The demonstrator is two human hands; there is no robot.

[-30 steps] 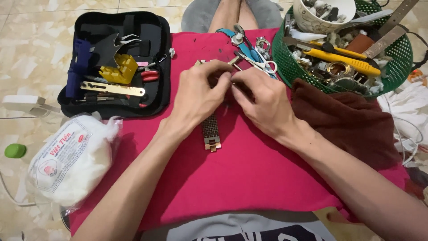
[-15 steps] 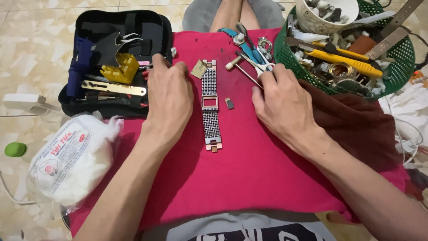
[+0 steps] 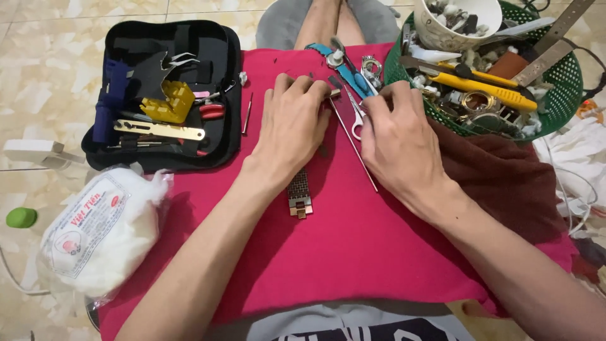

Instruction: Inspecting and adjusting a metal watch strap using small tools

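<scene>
Metal link watch bracelet [image 3: 300,192] on pink cloth [image 3: 353,252]; L hand [image 3: 291,129] flat over it, fingers open; R hand [image 3: 401,136] fingers curled, grip unclear. Bracelet floppy, slippery — hold by edges.

Red cloth [image 3: 353,252] with watch band [image 3: 300,192], scissors [image 3: 355,117], brown towel [image 3: 505,183], green basket [image 3: 568,82].

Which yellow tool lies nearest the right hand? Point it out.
The yellow utility knife in the green basket, just beyond the right hand. The other yellow tool sits in the black case, left of both hands.

left hand [image 3: 291,129] palm-down, right hand [image 3: 399,139] curled
</scene>
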